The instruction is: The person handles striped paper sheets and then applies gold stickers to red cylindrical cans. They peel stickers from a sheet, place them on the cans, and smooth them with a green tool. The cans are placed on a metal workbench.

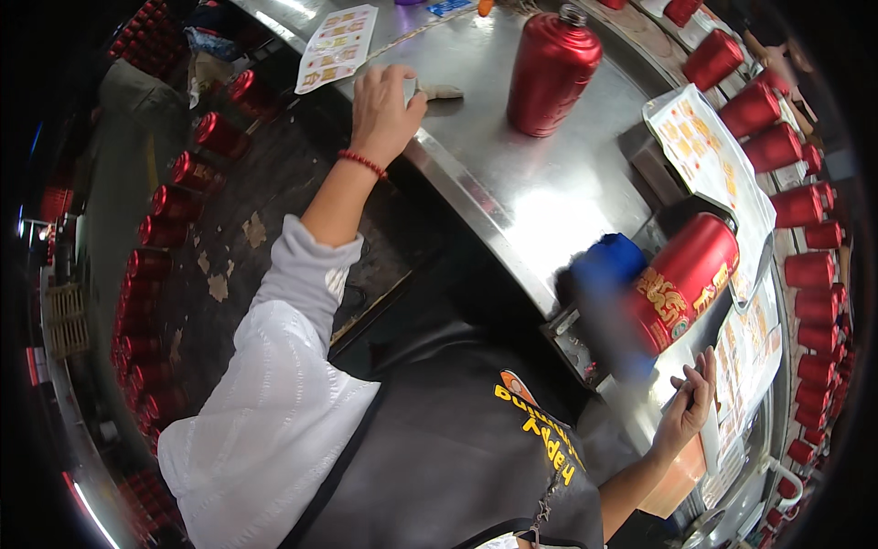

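Note:
My left hand point(388, 108), with a red bead bracelet at its wrist, reaches over the bench edge. Its fingers are bent and apart, the tips partly hidden. Beside the thumb lies a small pale roll point(444, 91). A glossy red bottle point(553, 73) with a metal neck stands on the metal bench point(476, 165). Farther right, a red bottle with gold decoration point(681, 285) lies tilted over a dark support. A blurred blue piece point(605, 274) is against its left side. Just below that bottle, my right hand point(690, 403) is open, fingers loosely curved, with no held thing visible.
A printed decal sheet point(337, 48) lies by my left hand; another sheet point(713, 160) rests on a raised stand at the right. Red bottles point(809, 270) line the right side, and more red bottles point(172, 201) line a dark surface at the left.

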The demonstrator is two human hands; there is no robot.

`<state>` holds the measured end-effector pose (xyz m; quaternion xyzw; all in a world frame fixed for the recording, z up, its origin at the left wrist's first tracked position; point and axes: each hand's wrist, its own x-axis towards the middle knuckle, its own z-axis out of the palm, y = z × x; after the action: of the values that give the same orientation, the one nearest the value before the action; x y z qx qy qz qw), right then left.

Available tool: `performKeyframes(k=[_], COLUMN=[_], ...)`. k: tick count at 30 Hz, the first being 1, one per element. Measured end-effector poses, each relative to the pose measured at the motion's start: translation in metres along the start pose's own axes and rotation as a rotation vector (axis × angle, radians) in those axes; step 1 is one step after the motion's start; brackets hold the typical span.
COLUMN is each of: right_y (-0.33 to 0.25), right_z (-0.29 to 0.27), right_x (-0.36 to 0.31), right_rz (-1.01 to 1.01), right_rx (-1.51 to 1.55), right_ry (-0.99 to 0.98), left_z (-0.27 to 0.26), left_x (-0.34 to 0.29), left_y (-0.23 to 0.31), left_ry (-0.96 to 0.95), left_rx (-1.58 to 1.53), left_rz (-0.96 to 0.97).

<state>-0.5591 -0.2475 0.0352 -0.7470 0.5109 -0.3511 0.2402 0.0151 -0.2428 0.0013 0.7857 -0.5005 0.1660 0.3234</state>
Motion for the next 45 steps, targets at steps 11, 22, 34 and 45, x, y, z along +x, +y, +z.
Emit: performKeyframes(k=[11, 22, 34, 45], right_y=[-0.007, -0.156, -0.156, -0.151], right_z=[0.011, 0.062, 0.076, 0.079], right_x=[0.012, 0.057, 0.054, 0.043], right_rz=[-0.196, -0.582, -0.485, -0.324], right_rx=[-0.601, 0.147, 0.301, 0.407], right_ry=[-0.008, -0.216, -0.323, -0.239], left_z=[0.022, -0.090, -0.083, -0.066], left_x=[0.004, -0.044, -0.071, -0.091], left_y=[0.012, 0.135, 0.184, 0.199], left_ry=[-0.012, -0.569, -0.736, -1.253], left_rx=[-0.084, -1.069, -1.369, -2.191], left_rz=[-0.164, 0.417, 0.422, -0.362])
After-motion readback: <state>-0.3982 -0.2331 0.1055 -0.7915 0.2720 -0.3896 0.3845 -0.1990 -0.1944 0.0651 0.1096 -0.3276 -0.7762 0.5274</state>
